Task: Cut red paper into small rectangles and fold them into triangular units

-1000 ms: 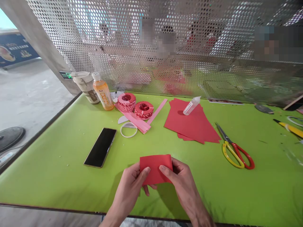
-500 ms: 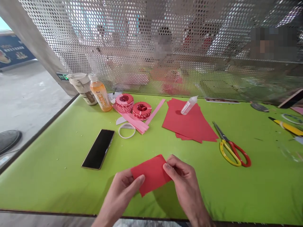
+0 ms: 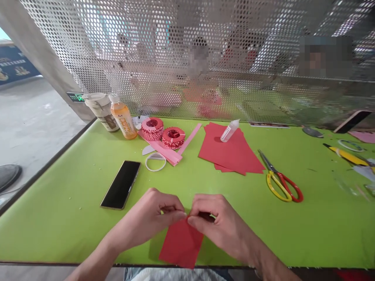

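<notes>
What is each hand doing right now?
Left hand: closed, pinching the top edge of the red paper.
Right hand: closed, pinching the same edge.

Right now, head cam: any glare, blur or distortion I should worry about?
Head view: bright glare washes out the perforated metal screen, with blocky pixelated patches over the background; wide-angle stretch shows toward the frame edges; the left hand and right hand look slightly soft; a soft shadow lies beside the red paper.
</notes>
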{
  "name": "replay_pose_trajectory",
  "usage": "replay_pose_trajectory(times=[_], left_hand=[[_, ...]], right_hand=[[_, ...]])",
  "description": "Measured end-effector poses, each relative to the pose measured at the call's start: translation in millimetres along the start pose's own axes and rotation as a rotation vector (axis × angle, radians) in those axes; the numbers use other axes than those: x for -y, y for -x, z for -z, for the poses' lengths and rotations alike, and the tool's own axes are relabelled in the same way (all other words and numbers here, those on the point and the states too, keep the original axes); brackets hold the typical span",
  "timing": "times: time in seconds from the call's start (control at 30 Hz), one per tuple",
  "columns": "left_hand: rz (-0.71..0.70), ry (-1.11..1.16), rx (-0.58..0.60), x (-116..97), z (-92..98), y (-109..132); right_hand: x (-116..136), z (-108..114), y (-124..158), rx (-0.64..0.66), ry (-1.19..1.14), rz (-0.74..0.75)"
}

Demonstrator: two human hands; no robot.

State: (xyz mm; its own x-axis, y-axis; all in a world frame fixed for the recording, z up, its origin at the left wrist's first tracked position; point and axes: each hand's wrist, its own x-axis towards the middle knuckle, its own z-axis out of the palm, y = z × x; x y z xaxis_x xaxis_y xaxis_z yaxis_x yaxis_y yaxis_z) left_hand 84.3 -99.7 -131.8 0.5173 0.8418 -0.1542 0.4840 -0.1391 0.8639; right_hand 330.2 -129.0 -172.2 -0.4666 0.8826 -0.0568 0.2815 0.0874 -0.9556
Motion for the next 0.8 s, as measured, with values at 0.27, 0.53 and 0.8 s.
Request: replay_pose_trajectory(times=[0.27,0.53,0.8], left_hand=[[0.019,-0.058,-0.210,9.7,9.1,4.9],[-0.028,-0.008,-0.135,7.0,0.8,0.7],[-0.021,0.190,-0.688,45.2,4.8,15.5]], right_hand=[[0.3,27.6,5.2,-0.223,0.110,0.003],[9.8,4.2,-3.6,-0.157,0.129,0.135],[-12.3,60.3,13.3,-0.481,-0.044,-0.028]])
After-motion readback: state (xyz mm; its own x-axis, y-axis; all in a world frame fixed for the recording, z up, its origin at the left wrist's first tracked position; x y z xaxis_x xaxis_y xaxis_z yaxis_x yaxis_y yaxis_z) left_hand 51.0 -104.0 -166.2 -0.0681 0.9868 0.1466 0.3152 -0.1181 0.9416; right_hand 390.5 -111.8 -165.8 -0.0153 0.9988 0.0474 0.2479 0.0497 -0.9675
